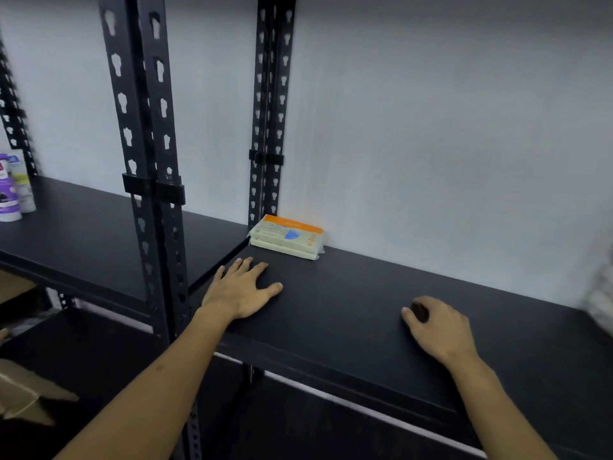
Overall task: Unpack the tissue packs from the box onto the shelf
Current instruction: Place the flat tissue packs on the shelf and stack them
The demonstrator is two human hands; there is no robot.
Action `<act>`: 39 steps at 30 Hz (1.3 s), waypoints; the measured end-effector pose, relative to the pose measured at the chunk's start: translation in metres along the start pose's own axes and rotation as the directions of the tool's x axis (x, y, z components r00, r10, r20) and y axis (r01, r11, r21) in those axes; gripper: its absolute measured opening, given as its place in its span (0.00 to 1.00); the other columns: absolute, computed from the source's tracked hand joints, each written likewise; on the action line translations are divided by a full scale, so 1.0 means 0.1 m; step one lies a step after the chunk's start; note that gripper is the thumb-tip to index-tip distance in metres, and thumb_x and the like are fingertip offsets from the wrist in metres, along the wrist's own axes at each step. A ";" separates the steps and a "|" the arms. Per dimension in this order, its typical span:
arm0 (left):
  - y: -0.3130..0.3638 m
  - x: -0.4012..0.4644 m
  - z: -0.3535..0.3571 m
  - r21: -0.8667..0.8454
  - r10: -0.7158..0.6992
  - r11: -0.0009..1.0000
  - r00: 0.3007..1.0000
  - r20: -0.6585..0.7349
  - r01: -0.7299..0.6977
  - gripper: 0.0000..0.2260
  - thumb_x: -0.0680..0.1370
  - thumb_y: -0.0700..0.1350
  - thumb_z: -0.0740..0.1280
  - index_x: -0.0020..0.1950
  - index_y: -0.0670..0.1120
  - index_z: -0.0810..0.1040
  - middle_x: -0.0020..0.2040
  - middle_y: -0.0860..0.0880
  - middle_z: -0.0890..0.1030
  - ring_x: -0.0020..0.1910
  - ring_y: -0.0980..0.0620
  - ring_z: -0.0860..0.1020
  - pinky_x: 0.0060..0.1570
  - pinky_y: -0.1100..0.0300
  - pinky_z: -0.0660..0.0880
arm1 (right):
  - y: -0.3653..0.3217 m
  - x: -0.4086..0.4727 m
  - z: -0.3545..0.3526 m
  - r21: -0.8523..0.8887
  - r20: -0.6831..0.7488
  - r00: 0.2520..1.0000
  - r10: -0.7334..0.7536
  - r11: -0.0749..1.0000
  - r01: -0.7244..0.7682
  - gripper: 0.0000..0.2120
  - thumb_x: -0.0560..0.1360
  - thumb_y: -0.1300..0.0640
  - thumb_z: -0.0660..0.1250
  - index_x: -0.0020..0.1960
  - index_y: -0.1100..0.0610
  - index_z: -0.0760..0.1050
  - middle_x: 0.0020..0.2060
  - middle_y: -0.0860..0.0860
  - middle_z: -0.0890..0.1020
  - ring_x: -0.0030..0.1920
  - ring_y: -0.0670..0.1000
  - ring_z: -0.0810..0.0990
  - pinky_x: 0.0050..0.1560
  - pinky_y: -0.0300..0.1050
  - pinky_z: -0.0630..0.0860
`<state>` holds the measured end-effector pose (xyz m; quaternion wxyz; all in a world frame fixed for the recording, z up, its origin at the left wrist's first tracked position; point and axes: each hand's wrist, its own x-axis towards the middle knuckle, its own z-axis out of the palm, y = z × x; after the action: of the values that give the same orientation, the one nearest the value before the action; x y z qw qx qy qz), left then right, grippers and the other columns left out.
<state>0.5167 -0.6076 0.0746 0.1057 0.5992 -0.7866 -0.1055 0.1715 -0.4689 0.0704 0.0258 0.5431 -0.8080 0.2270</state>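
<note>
A pale wall [431,127] backs the black shelf [365,310]. A cardboard box [23,393] is cut off at lower left, bottles [13,190] blurred at the left edge. Two stacked tissue packs [288,236] sit in the shelf's back corner. The left hand [242,290] lies flat, fingers spread; the right hand [438,327] curls loosely, holding nothing.
</note>
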 end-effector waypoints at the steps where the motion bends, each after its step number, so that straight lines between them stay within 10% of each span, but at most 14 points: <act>1: 0.02 -0.02 -0.02 -0.005 0.000 1.000 1.000 0.005 0.000 0.36 0.78 0.73 0.52 0.82 0.59 0.56 0.84 0.51 0.52 0.83 0.51 0.47 0.80 0.46 0.43 | 0.00 -0.11 -0.05 -0.026 -0.006 1.000 -0.008 1.000 0.008 0.20 0.79 0.41 0.63 0.63 0.51 0.78 0.60 0.48 0.82 0.62 0.52 0.78 0.70 0.54 0.67; 14: 0.24 -0.53 -0.17 -0.002 0.043 0.999 0.997 -0.065 -0.043 0.31 0.79 0.67 0.59 0.77 0.52 0.69 0.79 0.50 0.66 0.76 0.45 0.67 0.69 0.46 0.68 | 0.07 -1.32 -0.30 -0.138 0.119 0.992 -0.033 0.989 0.049 0.32 0.82 0.35 0.40 0.82 0.48 0.53 0.82 0.49 0.53 0.82 0.50 0.47 0.80 0.56 0.45; 21: 0.64 -1.25 0.23 0.123 0.149 0.983 0.985 -0.089 -0.138 0.48 0.71 0.80 0.41 0.82 0.50 0.58 0.83 0.45 0.56 0.82 0.41 0.51 0.80 0.42 0.48 | 0.20 -1.95 -0.21 -0.066 -0.034 0.995 -0.090 0.994 0.088 0.29 0.83 0.41 0.43 0.82 0.49 0.53 0.81 0.47 0.55 0.81 0.48 0.47 0.80 0.50 0.40; 26: 1.27 -2.02 0.73 0.029 0.375 0.926 0.906 -0.196 -0.377 0.44 0.76 0.77 0.45 0.83 0.49 0.57 0.84 0.47 0.52 0.83 0.47 0.45 0.80 0.46 0.43 | 0.34 -2.41 -0.20 0.135 -0.197 0.979 -0.059 0.987 0.087 0.27 0.81 0.41 0.50 0.73 0.51 0.71 0.76 0.47 0.67 0.79 0.49 0.60 0.77 0.47 0.53; 30: 1.59 -2.64 1.26 -0.227 0.379 0.843 0.839 -0.391 -0.487 0.27 0.79 0.65 0.59 0.69 0.48 0.77 0.69 0.50 0.78 0.69 0.50 0.74 0.70 0.55 0.65 | 0.72 -2.84 0.17 0.310 0.110 0.993 0.052 0.947 -0.084 0.26 0.82 0.45 0.59 0.79 0.45 0.61 0.68 0.49 0.76 0.69 0.52 0.72 0.71 0.50 0.68; 39: 1.47 -3.42 2.96 -0.273 0.387 0.909 0.880 0.277 -0.314 0.23 0.81 0.60 0.61 0.73 0.52 0.72 0.71 0.51 0.75 0.69 0.50 0.72 0.69 0.55 0.68 | 1.73 -4.09 1.44 0.240 0.566 0.759 0.322 0.816 -0.525 0.19 0.80 0.46 0.62 0.70 0.48 0.72 0.60 0.48 0.83 0.60 0.52 0.81 0.58 0.45 0.76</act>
<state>0.3836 -0.2276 -0.1791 0.0578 0.4049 -0.8722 -0.2681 0.2141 -0.1179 -0.2350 -0.3450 0.3755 -0.8284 0.2317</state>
